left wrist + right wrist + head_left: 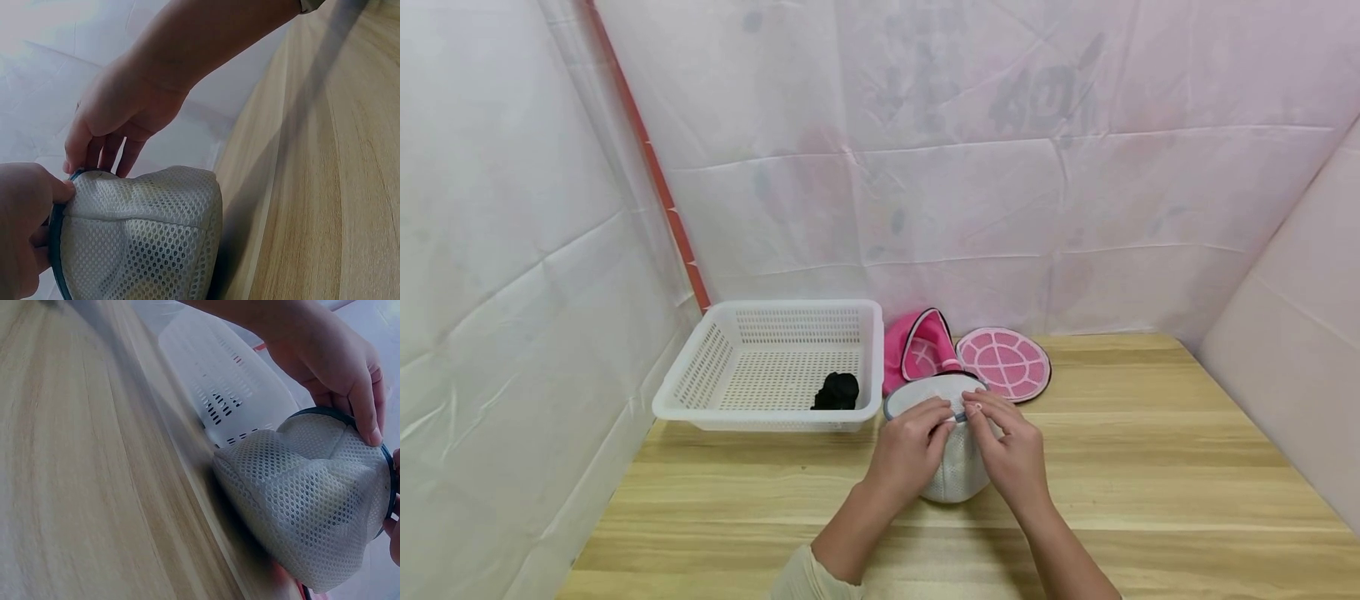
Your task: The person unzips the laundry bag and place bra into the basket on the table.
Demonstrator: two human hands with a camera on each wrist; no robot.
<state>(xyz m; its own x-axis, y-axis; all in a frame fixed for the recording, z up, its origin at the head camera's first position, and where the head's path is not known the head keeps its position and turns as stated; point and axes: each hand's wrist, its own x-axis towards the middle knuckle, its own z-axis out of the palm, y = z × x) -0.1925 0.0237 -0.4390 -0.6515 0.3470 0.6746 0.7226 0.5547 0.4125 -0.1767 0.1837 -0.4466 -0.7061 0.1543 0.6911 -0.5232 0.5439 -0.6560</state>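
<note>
- On my feeds, the white mesh bag [953, 479] sits at the near middle of the table, just in front of the pink pieces and to the right of the basket; I cannot tell whether its base touches the wood.
- A dark bluish trim [57, 240] runs round its edge, and its pale round top panel [928, 387] slants up toward the back.
- The left hand [910, 446] pinches the trimmed edge, thumb on the near side, fingers curled over.
- The right hand [1017, 450] pinches the same edge just beside it. A tiny white piece shows at the fingertips, too small for me to identify.
- Behind the bag I have a pink bag [897, 354] with a dark-edged opening, and beside it a round pink mesh panel [1003, 364] crossed by pale pink bands.
- The white slotted basket [760, 414] stands to the left, with a crumpled black item [838, 390] in its near right corner.
- For writing, I get only large grey marks [1045, 96] like lettering on the back sheet, too faint to read.
- The table [1157, 483] has a light, streaked wood grain.
- Pale, creased sheeting [925, 208] closes in the back and both sides, with faint pink and grey blotches; a red strip [651, 158] runs down the back left corner.
- A cream sleeve [812, 579] covers the left forearm.
</note>
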